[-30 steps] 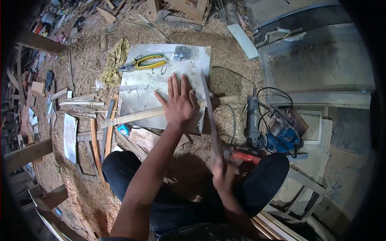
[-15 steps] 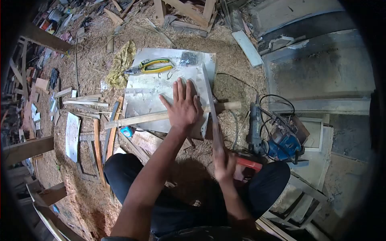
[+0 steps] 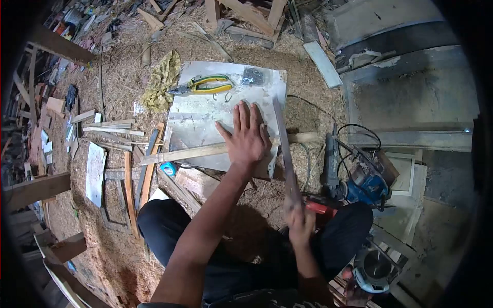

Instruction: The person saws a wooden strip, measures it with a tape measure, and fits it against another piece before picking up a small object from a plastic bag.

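Observation:
My left hand [image 3: 247, 141] lies flat with fingers spread, pressing a narrow wooden strip [image 3: 190, 153] down on a worn pale board [image 3: 197, 123]. In my right hand [image 3: 299, 222] is the near end of a handsaw, its long blade [image 3: 286, 149] seen nearly edge-on. That blade crosses the strip just right of my left hand, and the strip's end [image 3: 303, 137] sticks out beyond it. Yellow-green pliers [image 3: 208, 84] and a small dark square piece [image 3: 252, 77] lie on the board's far part. The saw's handle is mostly hidden by my fingers.
To the right lies a blue corded power tool [image 3: 359, 189], with a red tool [image 3: 321, 206] by my right knee. A blue tape measure [image 3: 168, 168] and wood strips [image 3: 128, 190] are at the left. Another person's hand [image 3: 354, 290] holds a round-faced grey device [image 3: 373, 269] at lower right.
The view has shifted, so the scene sits slightly further right. The saw is still across the strip, blurred near my right hand. Another person's hand with a round-faced device has appeared at lower right.

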Available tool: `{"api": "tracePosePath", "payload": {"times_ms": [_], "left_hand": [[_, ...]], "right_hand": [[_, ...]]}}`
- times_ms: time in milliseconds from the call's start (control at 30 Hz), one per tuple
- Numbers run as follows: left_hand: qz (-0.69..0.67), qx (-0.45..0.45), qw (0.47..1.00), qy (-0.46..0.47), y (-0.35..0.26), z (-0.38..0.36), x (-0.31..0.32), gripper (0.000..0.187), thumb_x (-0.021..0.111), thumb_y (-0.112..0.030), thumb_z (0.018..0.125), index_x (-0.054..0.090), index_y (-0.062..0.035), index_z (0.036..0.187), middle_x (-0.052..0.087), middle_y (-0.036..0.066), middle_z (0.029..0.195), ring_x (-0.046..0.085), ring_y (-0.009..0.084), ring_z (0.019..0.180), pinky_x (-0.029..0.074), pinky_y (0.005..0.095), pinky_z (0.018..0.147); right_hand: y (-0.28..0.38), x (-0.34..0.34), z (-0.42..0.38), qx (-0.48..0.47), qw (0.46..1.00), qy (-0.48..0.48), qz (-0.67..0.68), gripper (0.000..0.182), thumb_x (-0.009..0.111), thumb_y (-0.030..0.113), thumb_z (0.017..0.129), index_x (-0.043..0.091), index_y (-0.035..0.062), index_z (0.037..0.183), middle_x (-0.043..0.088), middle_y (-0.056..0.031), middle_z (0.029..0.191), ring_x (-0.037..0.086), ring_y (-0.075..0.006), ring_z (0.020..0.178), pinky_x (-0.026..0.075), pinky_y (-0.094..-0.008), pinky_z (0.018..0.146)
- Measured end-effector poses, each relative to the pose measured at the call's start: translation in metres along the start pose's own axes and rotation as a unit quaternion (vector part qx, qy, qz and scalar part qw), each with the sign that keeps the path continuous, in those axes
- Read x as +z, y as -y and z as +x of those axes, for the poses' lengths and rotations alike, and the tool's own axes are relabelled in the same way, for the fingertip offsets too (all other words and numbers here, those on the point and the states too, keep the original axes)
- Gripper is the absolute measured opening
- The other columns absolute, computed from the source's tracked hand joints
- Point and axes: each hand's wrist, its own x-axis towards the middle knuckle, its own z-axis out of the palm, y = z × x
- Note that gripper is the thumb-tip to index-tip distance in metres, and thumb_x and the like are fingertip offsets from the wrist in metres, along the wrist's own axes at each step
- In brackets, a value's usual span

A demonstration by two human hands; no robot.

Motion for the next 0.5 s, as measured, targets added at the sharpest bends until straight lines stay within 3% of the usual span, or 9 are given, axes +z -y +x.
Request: {"api": "tracePosePath", "payload": {"times_ms": [67, 133, 200, 333, 467, 500], "left_hand": [[0.0, -0.009, 1.0, 0.008, -0.002, -0.002, 0.0, 0.062, 0.038, -0.037, 0.1, 0.032, -0.0109, 0.156, 0.023, 0.015, 0.165, 0.021, 0.0298, 0.153, 0.001, 0.0771, 0.112], [-0.001, -0.005, 1.0, -0.003, 0.0, -0.002, 0.003, 0.062, 0.038, -0.037, 0.099, 0.032, -0.0108, 0.155, 0.023, 0.015, 0.165, 0.021, 0.0298, 0.153, 0.001, 0.077, 0.112], [0.001, -0.005, 1.0, -0.006, 0.001, -0.002, 0.005, 0.062, 0.037, -0.038, 0.1, 0.032, -0.0104, 0.156, 0.023, 0.015, 0.165, 0.021, 0.029, 0.153, 0.002, 0.0771, 0.112], [-0.009, -0.007, 1.0, -0.001, 0.001, -0.002, 0.003, 0.06, 0.036, -0.037, 0.102, 0.033, -0.0118, 0.156, 0.024, 0.016, 0.164, 0.022, 0.03, 0.152, 0.004, 0.0773, 0.112], [-0.001, -0.008, 1.0, -0.001, 0.005, -0.003, 0.004, 0.063, 0.037, -0.037, 0.1, 0.03, -0.0109, 0.157, 0.022, 0.014, 0.165, 0.021, 0.0266, 0.153, 0.002, 0.0769, 0.112], [-0.007, -0.008, 1.0, 0.005, 0.001, -0.004, 0.002, 0.063, 0.037, -0.037, 0.1, 0.03, -0.0112, 0.157, 0.022, 0.013, 0.165, 0.02, 0.0263, 0.153, 0.002, 0.0768, 0.112]], "right_hand": [[-0.014, -0.005, 0.023, 0.057, 0.997, 0.035, -0.043, 0.04, 0.057, 0.032, 0.102, 0.059, 0.006, 0.072, 0.054, 0.0009, 0.071, 0.048, -0.0081, 0.058, 0.034, -0.0286, 0.047], [-0.035, -0.01, 0.03, 0.206, 0.971, 0.076, -0.094, 0.04, 0.054, 0.029, 0.104, 0.059, 0.0051, 0.072, 0.052, 0.0006, 0.068, 0.047, -0.0092, 0.056, 0.034, -0.0282, 0.047], [-0.009, -0.02, -0.015, 0.203, 0.978, 0.027, 0.047, 0.05, 0.053, 0.033, 0.104, 0.052, 0.0048, 0.062, 0.047, 0.0013, 0.055, 0.046, -0.0094, 0.05, 0.035, -0.0283, 0.047], [-0.014, -0.023, -0.039, 0.108, 0.991, -0.005, -0.083, 0.051, 0.054, 0.035, 0.104, 0.047, 0.0075, 0.062, 0.044, 0.0, 0.054, 0.041, -0.008, 0.047, 0.031, -0.0255, 0.045], [-0.004, -0.021, 0.008, 0.215, 0.976, 0.033, 0.0, 0.051, 0.056, 0.029, 0.101, 0.049, 0.0036, 0.058, 0.049, -0.0029, 0.053, 0.046, -0.011, 0.049, 0.032, -0.0299, 0.049], [0.0, -0.02, -0.002, 0.175, 0.981, 0.039, -0.073, 0.048, 0.055, 0.029, 0.101, 0.053, 0.0026, 0.061, 0.05, -0.0028, 0.054, 0.046, -0.0111, 0.05, 0.032, -0.0301, 0.05]]}}
